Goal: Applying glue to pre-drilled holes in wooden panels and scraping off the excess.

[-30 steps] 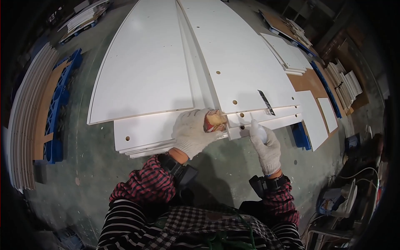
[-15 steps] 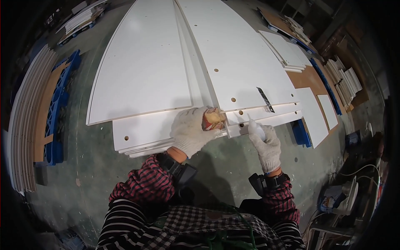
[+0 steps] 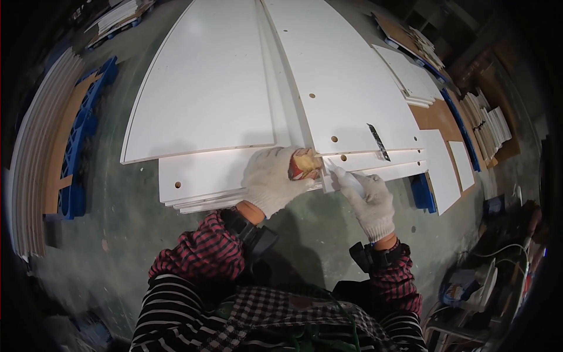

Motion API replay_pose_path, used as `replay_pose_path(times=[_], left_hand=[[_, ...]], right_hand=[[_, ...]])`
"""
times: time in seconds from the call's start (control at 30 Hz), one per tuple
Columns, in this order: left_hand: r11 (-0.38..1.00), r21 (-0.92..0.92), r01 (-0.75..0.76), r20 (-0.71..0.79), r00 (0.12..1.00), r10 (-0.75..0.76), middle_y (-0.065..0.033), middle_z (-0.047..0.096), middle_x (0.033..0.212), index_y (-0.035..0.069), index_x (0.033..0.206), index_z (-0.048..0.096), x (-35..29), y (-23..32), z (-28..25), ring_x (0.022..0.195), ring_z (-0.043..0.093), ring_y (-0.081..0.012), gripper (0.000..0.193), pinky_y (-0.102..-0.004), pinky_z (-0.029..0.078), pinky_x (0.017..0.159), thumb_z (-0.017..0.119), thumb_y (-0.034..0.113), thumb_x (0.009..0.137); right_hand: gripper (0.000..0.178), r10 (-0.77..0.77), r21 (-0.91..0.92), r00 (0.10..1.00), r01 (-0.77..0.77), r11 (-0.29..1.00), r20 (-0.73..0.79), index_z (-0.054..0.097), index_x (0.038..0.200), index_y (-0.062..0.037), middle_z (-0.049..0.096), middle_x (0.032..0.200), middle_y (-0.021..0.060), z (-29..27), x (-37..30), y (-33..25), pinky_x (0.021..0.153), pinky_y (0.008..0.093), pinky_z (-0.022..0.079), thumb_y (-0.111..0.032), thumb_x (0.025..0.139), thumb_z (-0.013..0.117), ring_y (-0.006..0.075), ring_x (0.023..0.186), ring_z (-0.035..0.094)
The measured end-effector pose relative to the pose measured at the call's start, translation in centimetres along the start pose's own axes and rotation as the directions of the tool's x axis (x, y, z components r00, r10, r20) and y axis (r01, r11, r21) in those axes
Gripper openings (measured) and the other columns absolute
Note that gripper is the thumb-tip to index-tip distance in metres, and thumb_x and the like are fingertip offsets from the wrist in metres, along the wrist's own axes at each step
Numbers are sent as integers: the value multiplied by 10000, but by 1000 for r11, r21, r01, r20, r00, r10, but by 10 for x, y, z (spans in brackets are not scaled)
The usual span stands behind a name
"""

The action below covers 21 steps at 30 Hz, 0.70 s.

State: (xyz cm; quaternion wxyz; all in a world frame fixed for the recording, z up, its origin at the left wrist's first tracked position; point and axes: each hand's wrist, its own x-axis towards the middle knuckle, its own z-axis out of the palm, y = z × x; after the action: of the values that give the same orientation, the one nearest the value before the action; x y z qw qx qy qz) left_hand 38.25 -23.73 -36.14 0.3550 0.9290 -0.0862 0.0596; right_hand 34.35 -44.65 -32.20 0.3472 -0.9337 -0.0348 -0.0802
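My left hand (image 3: 267, 182), in a white knit glove, is closed around a red-and-yellow crumpled wad (image 3: 305, 164) whose kind I cannot make out. It rests at the near edges of the white panels. My gloved right hand (image 3: 374, 206) grips a white squeeze bottle (image 3: 350, 181), its narrow tip tilted up and left, close to the wad and the panel corner. Beyond it lies the right-hand white panel (image 3: 358, 76) with drilled holes and a black strip (image 3: 378, 142). Another white panel (image 3: 205, 88) lies on the left, over a lower holed panel (image 3: 205, 173).
On the left, stacked boards (image 3: 36, 158) stand beside a blue pallet (image 3: 75, 176). White pieces (image 3: 434, 170) and brown board (image 3: 434, 117) lie on the right. A cluttered stand with cables (image 3: 469, 293) is at lower right. Green-grey floor (image 3: 311, 246) shows underneath.
My right hand has moved left with the squeeze bottle, tilting its tip toward the wad in my left hand. The left hand keeps its hold. The whole view has shifted slightly.
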Motion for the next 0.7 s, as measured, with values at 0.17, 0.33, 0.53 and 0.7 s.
replay_pose_path(times=[0.17, 0.33, 0.53, 0.7], left_hand=[[1000, 3, 12, -15, 1000, -12, -57, 628, 1053, 162, 1132, 609, 1, -1, 1, 1023, 565, -290, 517, -398, 438, 918, 748, 367, 678], [999, -45, -20, -5, 1000, 19, -75, 628, 1045, 159, 1141, 608, 1, -6, -1, 1012, 572, -298, 538, -399, 443, 911, 744, 370, 666], [998, -65, -13, 28, 1000, 15, -100, 627, 1049, 132, 1154, 604, 1, -1, -7, 1029, 568, -306, 571, -403, 440, 923, 747, 383, 662], [999, -50, 3, 49, 999, 0, -114, 628, 1051, 111, 1159, 607, 1, -2, -12, 1034, 568, -305, 587, -405, 443, 926, 753, 387, 661]], right_hand=[[346, -110, -176, 994, 108, 979, -2, 707, 1013, -64, 665, 870, 157, 3, 7, 0, 770, 387, 495, -345, 812, 695, 311, 826, 615], [390, -127, -276, 992, 127, 953, 18, 689, 1037, -45, 653, 884, 155, 9, 13, -2, 792, 390, 503, -355, 801, 708, 318, 855, 624], [387, -6, -100, 999, 2, 995, -33, 665, 1110, -33, 634, 964, 148, 15, 18, 3, 816, 344, 500, -243, 794, 739, 259, 881, 627], [424, 166, 327, 985, -143, 934, -43, 615, 1183, -10, 635, 1075, 148, 21, 23, -1, 889, 315, 469, -207, 821, 711, 224, 957, 618]])
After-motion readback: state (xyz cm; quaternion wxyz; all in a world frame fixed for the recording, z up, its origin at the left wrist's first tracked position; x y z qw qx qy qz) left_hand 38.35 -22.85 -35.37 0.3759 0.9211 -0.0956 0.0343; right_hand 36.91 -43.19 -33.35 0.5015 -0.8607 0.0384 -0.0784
